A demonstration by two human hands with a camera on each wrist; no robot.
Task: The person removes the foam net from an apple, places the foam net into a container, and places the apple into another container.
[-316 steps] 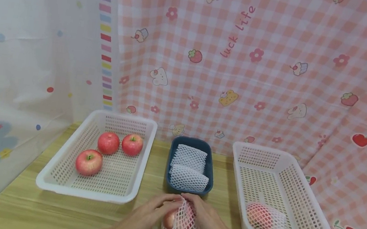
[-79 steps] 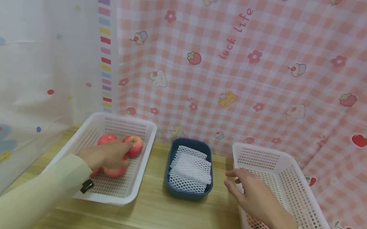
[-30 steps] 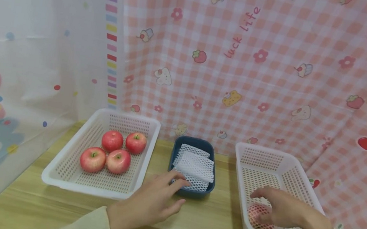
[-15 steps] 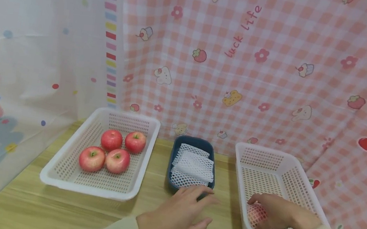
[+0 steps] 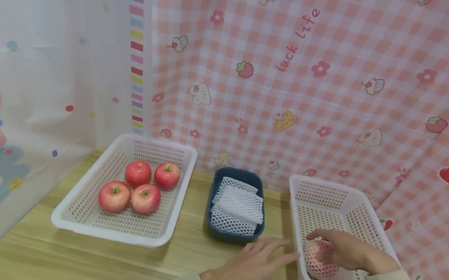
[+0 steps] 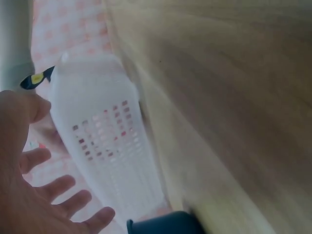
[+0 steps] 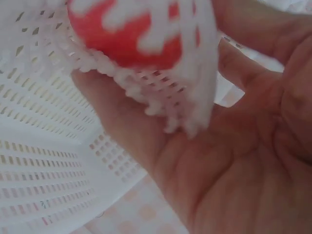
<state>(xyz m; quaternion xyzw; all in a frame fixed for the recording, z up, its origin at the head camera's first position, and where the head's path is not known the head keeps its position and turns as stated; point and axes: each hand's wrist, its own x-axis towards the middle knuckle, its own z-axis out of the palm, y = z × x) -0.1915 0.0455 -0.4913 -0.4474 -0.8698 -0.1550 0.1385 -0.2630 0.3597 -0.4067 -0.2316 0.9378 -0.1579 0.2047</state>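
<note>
My right hand (image 5: 346, 250) reaches into the right white basket (image 5: 295, 215) and grips a red apple (image 5: 312, 260) wrapped in a white foam net. The right wrist view shows the netted apple (image 7: 141, 34) between thumb and fingers, the net's loose end (image 7: 180, 117) over the palm. My left hand (image 5: 247, 271) is held open, fingers spread, fingertips right at that basket's left wall; nothing is in it. The left wrist view shows its bent, separated fingers (image 6: 63, 187) beside the basket wall (image 6: 107, 131).
The left white basket (image 5: 59, 210) holds several bare red apples (image 5: 146, 198). Between the baskets stands a dark blue box (image 5: 232, 239) with folded white foam nets (image 5: 239, 203). A checked curtain (image 5: 282, 91) hangs behind the wooden table (image 5: 187, 258).
Earlier, both hands held a netted apple centrally; another bare apple now lies left and another net in the box. My left hand has moved right; my right hand has closed on the basket's netted apple.
</note>
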